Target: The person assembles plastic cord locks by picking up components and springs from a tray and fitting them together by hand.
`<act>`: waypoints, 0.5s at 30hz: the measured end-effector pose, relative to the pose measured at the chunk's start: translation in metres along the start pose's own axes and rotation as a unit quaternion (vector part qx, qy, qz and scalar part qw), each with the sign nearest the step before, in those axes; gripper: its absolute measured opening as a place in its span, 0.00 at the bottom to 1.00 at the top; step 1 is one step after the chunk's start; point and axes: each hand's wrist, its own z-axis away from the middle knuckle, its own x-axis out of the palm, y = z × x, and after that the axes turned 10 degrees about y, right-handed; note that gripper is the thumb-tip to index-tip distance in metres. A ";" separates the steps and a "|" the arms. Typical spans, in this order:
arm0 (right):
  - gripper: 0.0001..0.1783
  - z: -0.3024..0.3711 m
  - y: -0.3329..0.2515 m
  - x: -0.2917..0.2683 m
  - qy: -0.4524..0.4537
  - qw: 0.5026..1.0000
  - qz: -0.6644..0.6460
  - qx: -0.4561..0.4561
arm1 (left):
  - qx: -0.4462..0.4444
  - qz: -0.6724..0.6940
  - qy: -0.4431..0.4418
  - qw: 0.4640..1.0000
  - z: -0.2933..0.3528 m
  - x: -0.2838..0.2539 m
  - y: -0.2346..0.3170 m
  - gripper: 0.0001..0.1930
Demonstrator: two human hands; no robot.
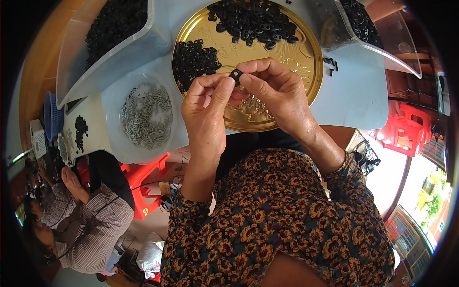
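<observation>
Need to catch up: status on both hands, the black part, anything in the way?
Left hand and right hand both pinching black part. Part held over gold tray. Nothing visible blocking it.

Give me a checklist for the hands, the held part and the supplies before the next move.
1. Black part gripped: ok, pinched by left hand and right hand.
2. Part's full surface inspected: cannot tell, fingertips cover some.
3. Left pile and far pile separate on gold tray: ok.
4. Metal pieces contained in clear bowl: ok.
5. Table free of loose pieces: not ok, some lie right of tray.
</observation>
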 end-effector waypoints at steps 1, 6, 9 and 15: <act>0.14 0.000 -0.002 0.000 0.005 1.000 -0.009 0.011 | 0.000 -0.008 -0.015 1.000 -0.001 -0.005 -0.001 0.07; 0.24 0.000 -0.011 -0.008 -0.034 0.995 -0.045 0.086 | 0.030 -0.059 -0.034 0.997 0.001 -0.005 -0.002 0.15; 0.28 0.002 -0.013 -0.007 -0.064 0.982 -0.112 0.137 | 0.097 -0.075 -0.152 0.981 0.000 -0.005 -0.005 0.17; 0.32 0.009 -0.013 -0.004 -0.086 0.961 -0.189 0.184 | 0.024 -0.027 -0.176 0.984 0.006 -0.003 -0.003 0.16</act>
